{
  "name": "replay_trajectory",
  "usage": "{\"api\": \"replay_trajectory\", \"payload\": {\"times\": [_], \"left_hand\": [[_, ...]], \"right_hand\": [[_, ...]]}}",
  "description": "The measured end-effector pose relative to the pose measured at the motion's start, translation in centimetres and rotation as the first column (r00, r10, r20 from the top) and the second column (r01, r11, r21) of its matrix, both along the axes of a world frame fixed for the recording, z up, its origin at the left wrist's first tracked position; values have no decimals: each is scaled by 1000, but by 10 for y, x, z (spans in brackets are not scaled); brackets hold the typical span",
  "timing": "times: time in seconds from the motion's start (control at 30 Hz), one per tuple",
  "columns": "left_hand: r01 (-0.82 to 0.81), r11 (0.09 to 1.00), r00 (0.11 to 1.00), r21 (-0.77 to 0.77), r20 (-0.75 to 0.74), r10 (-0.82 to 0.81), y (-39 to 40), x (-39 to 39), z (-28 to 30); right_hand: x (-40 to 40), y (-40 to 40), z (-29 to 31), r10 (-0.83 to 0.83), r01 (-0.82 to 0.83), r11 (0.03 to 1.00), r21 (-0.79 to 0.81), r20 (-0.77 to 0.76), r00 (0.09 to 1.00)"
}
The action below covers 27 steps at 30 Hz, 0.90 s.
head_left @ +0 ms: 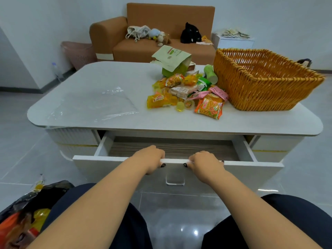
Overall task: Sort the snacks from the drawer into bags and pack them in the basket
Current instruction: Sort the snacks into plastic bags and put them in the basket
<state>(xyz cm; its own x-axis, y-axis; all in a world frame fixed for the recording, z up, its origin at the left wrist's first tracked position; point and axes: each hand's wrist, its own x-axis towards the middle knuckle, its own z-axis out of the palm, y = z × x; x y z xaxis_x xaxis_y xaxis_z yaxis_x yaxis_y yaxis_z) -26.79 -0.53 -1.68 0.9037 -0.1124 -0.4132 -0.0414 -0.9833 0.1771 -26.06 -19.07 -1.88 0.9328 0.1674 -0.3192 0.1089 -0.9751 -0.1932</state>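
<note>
**Both hands on drawer front; snacks out on table**

Left hand [152,159] & right hand [203,163] each grip the top edge of the drawer [125,163] front, fingers curled over the lip, thumbs on the outer face, either side of the clear handle [175,179]; drawer is pulled well out; what shows of its wood-grain floor is bare, near strip hidden by hands.

Step, by my read: emptying stage looks done, so hands are prob. set to push the drawer shut; next move calls for an even, straight shove w/ both hands so it doesn't skew on its runners; then on to bagging.

Snacks [188,94] lie heaped on the table [107,123], right of centre, pile touching the wicker basket [260,79]; mix of yellow & orange crinkly packets, small jelly cups, pink & green wrappers; light, slippery, easy to scatter. Clear plastic bag [100,103] lies flat to the left, apart from the pile; nothing sorted yet. A green paper pouch [172,60] stands behind the heap; what shows of the basket inside is bare.
</note>
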Motion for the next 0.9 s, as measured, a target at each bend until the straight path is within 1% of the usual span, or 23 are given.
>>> {"api": "replay_trajectory", "payload": {"times": [0.1, 0.23, 0.4, 0.5, 0.6, 0.77, 0.9], "left_hand": [[2, 1000, 1000, -1, -9, -2, -2, -12, 2], [7, 1000, 999, -10, -33, -7, -5, -22, 5], [26, 1000, 996, -5, -80, -27, -10, -38, 7], [22, 999, 996, -23, -87, -24, -11, -48, 7], [12, 999, 996, -49, -88, -17, -11, -57, 7], [-57, 986, 998, -156, -45, 51, -9, -63, 13], [-103, 946, 993, -306, 19, 115, -6, -52, 19]], "right_hand": [[-5, 1, -3, -24, 25, 1000, 20, -6, 1000], [-7, -1, -5, -31, 35, 998, 50, -80, 996], [-16, -5, -5, -9, 16, 999, 49, -151, 989], [-24, -5, 0, 7, -1, 1000, 30, -201, 980], [-32, -2, 10, 60, -75, 995, -59, -221, 973], [-40, 12, 24, 101, -135, 982, -129, -238, 966], [-33, 16, 20, 112, -135, 987, -86, -231, 966]]}}
